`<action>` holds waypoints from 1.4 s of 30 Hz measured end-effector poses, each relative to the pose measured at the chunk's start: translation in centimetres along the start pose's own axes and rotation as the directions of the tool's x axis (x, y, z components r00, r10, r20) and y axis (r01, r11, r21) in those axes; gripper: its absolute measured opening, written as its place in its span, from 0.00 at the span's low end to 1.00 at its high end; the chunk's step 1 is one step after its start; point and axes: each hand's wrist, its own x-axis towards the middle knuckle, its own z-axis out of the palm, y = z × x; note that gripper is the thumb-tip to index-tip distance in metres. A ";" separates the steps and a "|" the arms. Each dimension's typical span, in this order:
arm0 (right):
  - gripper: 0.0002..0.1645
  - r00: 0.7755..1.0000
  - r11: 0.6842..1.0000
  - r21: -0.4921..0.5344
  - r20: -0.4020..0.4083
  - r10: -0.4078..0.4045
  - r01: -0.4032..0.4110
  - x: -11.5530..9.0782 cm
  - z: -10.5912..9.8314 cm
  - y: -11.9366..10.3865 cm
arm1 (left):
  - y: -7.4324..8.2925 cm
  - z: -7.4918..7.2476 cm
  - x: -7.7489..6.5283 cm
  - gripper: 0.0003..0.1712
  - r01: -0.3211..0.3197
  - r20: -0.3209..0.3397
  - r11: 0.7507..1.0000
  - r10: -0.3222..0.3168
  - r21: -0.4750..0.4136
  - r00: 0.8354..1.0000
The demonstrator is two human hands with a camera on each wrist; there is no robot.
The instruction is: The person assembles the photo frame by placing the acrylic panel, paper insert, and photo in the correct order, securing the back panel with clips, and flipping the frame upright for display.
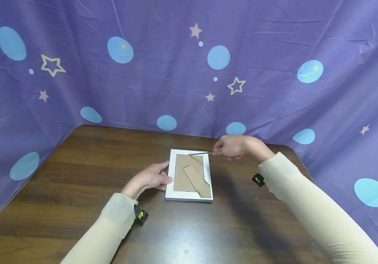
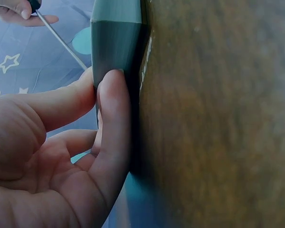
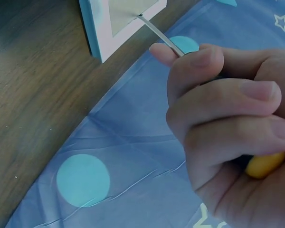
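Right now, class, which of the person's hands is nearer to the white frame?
Left. The left hand holds the white frame at its left edge; the right hand is apart from it, off the far right corner, with only its tool reaching over it.

We are viewing a white picture frame [image 1: 182,195] lying tan backboard [image 1: 183,179] upward on the table [image 1: 77,183]; a steel-shafted screwdriver [image 3: 161,35] is meeting the backboard's far edge.

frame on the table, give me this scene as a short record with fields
frame: white, lying back up on the table
backing: brown, with an angled stand
left hand: grips the frame's left edge
right hand: holds the tool
tool: metal shaft, yellow handle end, tip at the backing's far edge
cloth: purple, starred, behind the table
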 end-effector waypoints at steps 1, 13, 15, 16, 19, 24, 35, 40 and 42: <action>0.19 1.000 1.000 -0.028 -0.004 -0.008 0.008 0.1 0.0 -0.1 | 0.0 0.0 0.0 0.49 -0.001 0.005 1.000 0.001 0.006 1.000; 0.18 0.984 0.958 -0.285 -0.165 -0.070 0.020 0.1 2.3 -1.8 | 0.0 -0.1 0.2 0.48 -0.027 0.040 0.999 0.026 0.018 0.999; 0.18 0.975 0.945 -0.325 -0.206 -0.082 0.011 -0.1 2.8 -2.1 | 0.0 -0.1 0.3 0.48 -0.028 0.042 0.999 0.028 0.015 0.999; 0.17 0.973 0.936 -0.352 -0.215 -0.085 0.004 -0.1 3.0 -2.3 | 0.0 -0.1 0.3 0.48 -0.031 0.044 0.999 0.031 0.017 0.999; 0.16 0.964 0.917 -0.398 -0.252 -0.081 -0.027 -0.2 3.6 -2.7 | 0.1 -0.1 0.3 0.47 -0.035 0.046 0.999 0.035 0.013 0.998; 0.14 0.955 0.893 -0.447 -0.283 -0.088 -0.050 -0.3 4.5 -3.2 | 0.1 -0.2 0.1 0.47 -0.050 0.058 0.999 0.049 0.012 0.997; 0.13 0.935 0.854 -0.517 -0.328 -0.131 -0.062 -0.5 6.7 -3.7 | -0.3 -0.3 -0.1 0.46 -0.068 0.059 0.998 0.067 0.016 0.996; 0.15 0.927 0.858 -0.503 -0.362 -0.100 -0.104 -0.7 7.7 -3.6 | -0.1 -0.2 0.1 0.46 -0.060 0.063 0.998 0.059 0.019 0.996; 0.16 0.919 0.858 -0.500 -0.381 -0.099 -0.114 -0.8 8.1 -3.5 | 0.0 -0.2 0.1 0.46 -0.056 0.064 0.998 0.055 0.016 0.996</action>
